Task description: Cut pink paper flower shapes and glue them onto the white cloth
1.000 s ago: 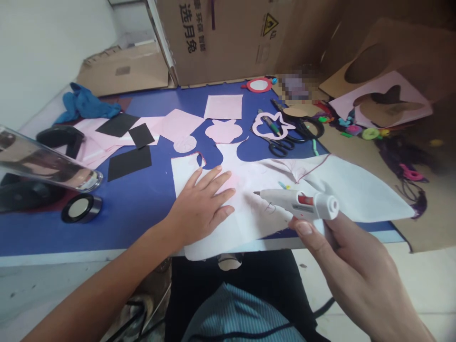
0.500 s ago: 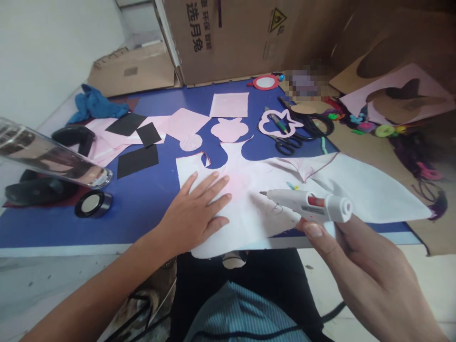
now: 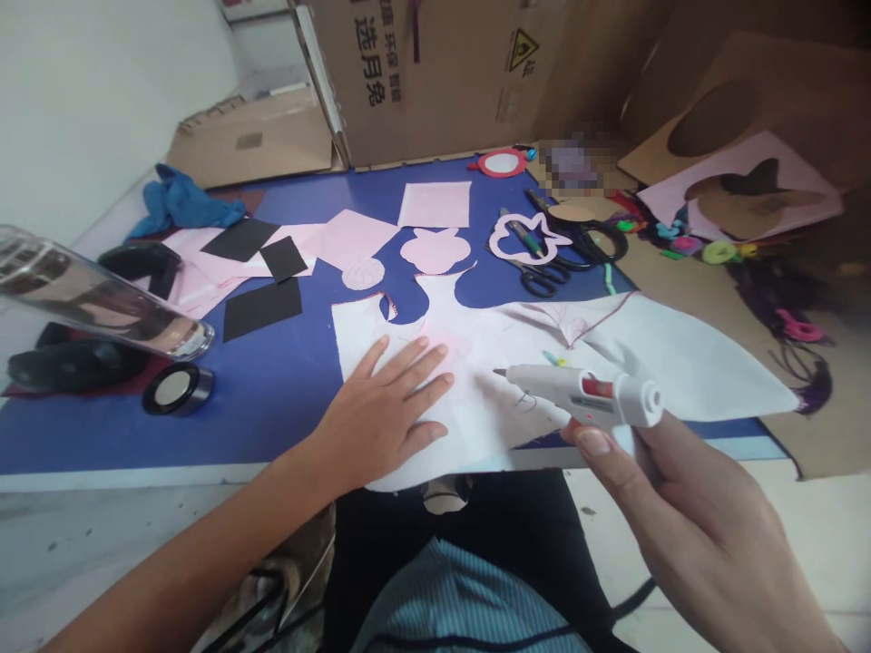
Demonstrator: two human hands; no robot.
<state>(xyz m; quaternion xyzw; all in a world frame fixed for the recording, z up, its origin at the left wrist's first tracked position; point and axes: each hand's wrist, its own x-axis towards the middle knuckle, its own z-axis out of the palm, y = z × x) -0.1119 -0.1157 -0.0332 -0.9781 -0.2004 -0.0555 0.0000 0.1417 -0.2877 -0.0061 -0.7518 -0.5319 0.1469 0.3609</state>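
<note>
My left hand (image 3: 387, 408) lies flat with its fingers spread on a white cloth piece (image 3: 469, 408), whose cut-out upper edge carries red stitching near the left. A faint pink patch shows just past my fingertips. In my right hand (image 3: 694, 517) I grip a white glue gun (image 3: 592, 392) by its handle. Its dark, narrow tip points left and hovers over the cloth, with a red window in its side. To the right the cloth spreads into a pointed end with a purple tassel (image 3: 817, 385). A pink rounded cut-out (image 3: 435, 249) sits just beyond the cloth.
Black-handled scissors (image 3: 537, 272) and a pink outline shape (image 3: 507, 240) lie beyond the cloth. Leftward are a clear bottle (image 3: 115, 295), its black cap (image 3: 178, 388) and black squares (image 3: 262, 308). Cardboard (image 3: 442, 82) stands behind; colourful trimmings (image 3: 708, 249) lie at right.
My left hand has shifted very slightly right on the cloth. The glue gun's tip is a touch lower and further left. The view has turned a little.
</note>
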